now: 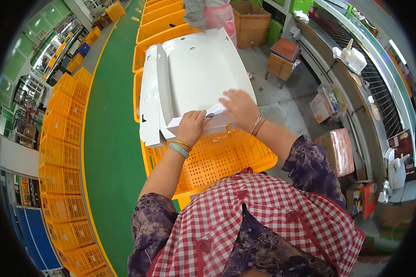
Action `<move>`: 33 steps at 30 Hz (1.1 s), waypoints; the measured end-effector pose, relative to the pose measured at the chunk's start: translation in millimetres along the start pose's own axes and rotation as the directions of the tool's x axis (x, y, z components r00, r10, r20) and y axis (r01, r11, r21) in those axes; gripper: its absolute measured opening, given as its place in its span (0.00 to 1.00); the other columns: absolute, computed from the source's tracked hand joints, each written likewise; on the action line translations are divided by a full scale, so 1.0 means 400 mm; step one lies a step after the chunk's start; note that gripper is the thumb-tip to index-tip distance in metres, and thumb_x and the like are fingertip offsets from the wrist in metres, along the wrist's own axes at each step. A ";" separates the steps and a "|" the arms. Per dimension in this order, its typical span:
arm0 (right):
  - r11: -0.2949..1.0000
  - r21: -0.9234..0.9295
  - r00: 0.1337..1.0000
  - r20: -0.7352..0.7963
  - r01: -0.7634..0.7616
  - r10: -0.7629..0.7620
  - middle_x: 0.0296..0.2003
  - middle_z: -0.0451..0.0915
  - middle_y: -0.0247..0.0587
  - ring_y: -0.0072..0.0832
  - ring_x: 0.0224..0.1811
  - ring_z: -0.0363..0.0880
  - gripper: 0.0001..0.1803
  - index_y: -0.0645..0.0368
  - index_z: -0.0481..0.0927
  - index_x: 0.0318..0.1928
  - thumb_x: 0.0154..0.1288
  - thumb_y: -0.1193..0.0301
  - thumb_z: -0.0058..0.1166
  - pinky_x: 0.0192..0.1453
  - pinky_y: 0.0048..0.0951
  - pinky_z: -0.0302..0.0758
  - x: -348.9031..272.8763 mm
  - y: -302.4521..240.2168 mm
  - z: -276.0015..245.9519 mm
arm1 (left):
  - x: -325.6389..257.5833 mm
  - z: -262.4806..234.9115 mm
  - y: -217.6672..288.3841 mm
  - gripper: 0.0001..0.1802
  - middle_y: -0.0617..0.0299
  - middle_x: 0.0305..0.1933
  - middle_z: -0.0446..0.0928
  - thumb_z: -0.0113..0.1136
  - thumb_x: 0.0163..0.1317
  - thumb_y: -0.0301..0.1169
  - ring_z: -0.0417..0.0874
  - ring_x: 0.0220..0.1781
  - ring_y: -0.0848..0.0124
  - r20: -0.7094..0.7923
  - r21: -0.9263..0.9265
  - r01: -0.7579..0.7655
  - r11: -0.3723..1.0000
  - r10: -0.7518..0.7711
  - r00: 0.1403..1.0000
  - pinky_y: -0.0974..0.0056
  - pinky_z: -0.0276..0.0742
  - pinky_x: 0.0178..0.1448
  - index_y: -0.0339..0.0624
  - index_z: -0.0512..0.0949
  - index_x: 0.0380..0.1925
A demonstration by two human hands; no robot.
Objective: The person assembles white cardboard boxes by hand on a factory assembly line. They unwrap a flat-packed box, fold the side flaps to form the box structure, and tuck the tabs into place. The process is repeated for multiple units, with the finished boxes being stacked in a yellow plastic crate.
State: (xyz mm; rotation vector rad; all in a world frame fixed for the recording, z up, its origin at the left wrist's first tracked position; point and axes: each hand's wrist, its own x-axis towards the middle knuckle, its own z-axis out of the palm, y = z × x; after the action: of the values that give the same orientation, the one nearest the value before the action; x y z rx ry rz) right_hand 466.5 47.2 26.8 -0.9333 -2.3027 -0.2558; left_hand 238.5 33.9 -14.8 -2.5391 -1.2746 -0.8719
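Thing in hand: a large flat white cardboard box blank (203,69), lying tilted on top of an orange perforated plastic crate (217,159), with its near edge folded up into a narrow wall.
Left hand (192,125): closed over the near folded edge of the blank, fingers curled on the fold, with bangles at the wrist.
Right hand (238,108): laid flat and open on the blank just beside the left hand, pressing the panel down; nothing is clasped.
Doing it well: the fold is best kept pinned along its whole crease while the panel is held flat, so that the wall is not sprung back.
Edges: a long side flap (149,97) hangs past the crate rim on the left; the far end of the blank reaches close to another person in a pink apron (217,14).
Open room: a green floor lane (111,138) lies to the left, bounded by stacked orange crates (62,134); brown cartons (252,23) and a conveyor (374,78) crowd the right.
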 end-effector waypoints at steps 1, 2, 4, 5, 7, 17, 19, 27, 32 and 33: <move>1.000 0.008 1.000 -0.004 -0.007 0.007 0.49 0.75 0.42 0.38 0.56 0.70 0.22 0.56 0.76 0.49 0.53 0.66 0.61 0.58 0.41 0.67 -0.017 -0.014 0.013 | 0.000 0.004 0.003 0.13 0.61 0.33 0.77 0.62 0.56 0.36 0.77 0.41 0.64 0.003 -0.014 0.005 1.000 -0.005 1.000 0.59 0.71 0.45 0.41 0.75 0.38; 1.000 0.018 1.000 -0.009 -0.012 0.012 0.48 0.75 0.41 0.38 0.54 0.71 0.21 0.57 0.76 0.48 0.53 0.66 0.61 0.58 0.40 0.67 -0.037 -0.025 0.036 | 0.002 0.005 0.007 0.13 0.62 0.33 0.78 0.62 0.56 0.36 0.77 0.40 0.64 0.006 -0.025 0.013 1.000 -0.013 1.000 0.59 0.71 0.45 0.42 0.76 0.37; 0.998 0.062 0.999 -0.031 -0.027 0.029 0.45 0.76 0.40 0.37 0.51 0.73 0.20 0.58 0.76 0.47 0.53 0.66 0.61 0.57 0.37 0.67 -0.056 -0.025 0.063 | 0.004 -0.003 0.013 0.12 0.62 0.33 0.78 0.62 0.56 0.36 0.77 0.40 0.64 0.025 -0.042 0.021 0.999 -0.020 0.999 0.59 0.72 0.44 0.42 0.76 0.37; 0.995 0.097 0.998 -0.047 -0.037 0.041 0.44 0.76 0.40 0.36 0.50 0.74 0.20 0.57 0.76 0.47 0.53 0.66 0.61 0.56 0.36 0.68 -0.059 -0.022 0.069 | 0.004 -0.013 0.016 0.12 0.62 0.33 0.78 0.62 0.56 0.36 0.77 0.40 0.64 0.042 -0.048 0.022 0.999 -0.020 0.999 0.59 0.72 0.44 0.42 0.76 0.36; 0.988 0.142 0.997 -0.042 -0.059 0.066 0.42 0.77 0.38 0.35 0.47 0.75 0.19 0.57 0.76 0.47 0.54 0.66 0.60 0.53 0.35 0.70 -0.060 -0.020 0.079 | 0.003 -0.025 0.018 0.12 0.62 0.34 0.78 0.62 0.56 0.36 0.77 0.41 0.63 0.064 -0.067 0.028 0.997 -0.024 0.998 0.59 0.72 0.45 0.42 0.77 0.37; 0.891 0.343 0.909 0.387 -0.296 0.153 0.38 0.79 0.40 0.38 0.42 0.77 0.22 0.55 0.77 0.44 0.47 0.61 0.65 0.45 0.36 0.73 0.017 0.038 0.077 | 0.030 -0.039 0.013 0.19 0.57 0.38 0.77 0.68 0.50 0.37 0.76 0.43 0.58 0.188 -0.138 0.247 0.959 -0.219 0.957 0.57 0.72 0.47 0.39 0.76 0.39; 0.809 0.365 0.775 0.609 -0.461 0.168 0.38 0.79 0.42 0.40 0.42 0.78 0.25 0.55 0.77 0.44 0.45 0.60 0.66 0.46 0.36 0.73 0.046 0.053 0.071 | 0.047 -0.056 0.015 0.21 0.56 0.37 0.76 0.71 0.46 0.36 0.75 0.42 0.57 0.280 -0.169 0.323 0.931 -0.269 0.921 0.57 0.71 0.47 0.39 0.75 0.38; 0.973 0.227 0.979 0.201 -0.032 -0.015 0.25 0.76 0.36 0.36 0.32 0.75 0.13 0.54 0.75 0.33 0.48 0.68 0.63 0.36 0.37 0.73 0.058 -0.024 0.038 | 0.029 -0.076 0.031 0.21 0.60 0.33 0.74 0.72 0.43 0.30 0.75 0.37 0.60 0.003 -0.050 0.187 0.981 -0.188 0.982 0.59 0.67 0.42 0.43 0.69 0.33; 0.979 0.203 0.998 0.060 -0.001 -0.012 0.21 0.73 0.33 0.30 0.27 0.73 0.06 0.53 0.73 0.28 0.50 0.73 0.58 0.30 0.31 0.71 0.003 -0.045 0.051 | 0.021 -0.107 0.043 0.16 0.62 0.29 0.74 0.67 0.49 0.27 0.76 0.32 0.63 0.074 -0.059 0.066 0.996 -0.061 0.995 0.60 0.68 0.39 0.43 0.69 0.34; 0.982 0.187 0.998 0.059 -0.016 0.004 0.21 0.73 0.32 0.29 0.27 0.73 0.05 0.53 0.73 0.27 0.50 0.73 0.57 0.29 0.30 0.71 -0.002 -0.046 0.055 | 0.025 -0.120 0.041 0.15 0.62 0.29 0.74 0.65 0.50 0.27 0.76 0.32 0.63 0.145 -0.060 0.077 0.995 -0.067 0.987 0.60 0.69 0.38 0.43 0.69 0.34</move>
State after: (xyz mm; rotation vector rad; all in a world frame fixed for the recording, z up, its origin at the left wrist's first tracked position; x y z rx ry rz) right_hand 443.9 42.0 10.1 -0.8667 -2.3278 -0.0066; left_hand 235.6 11.5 31.7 -2.6639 -1.4093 -0.7690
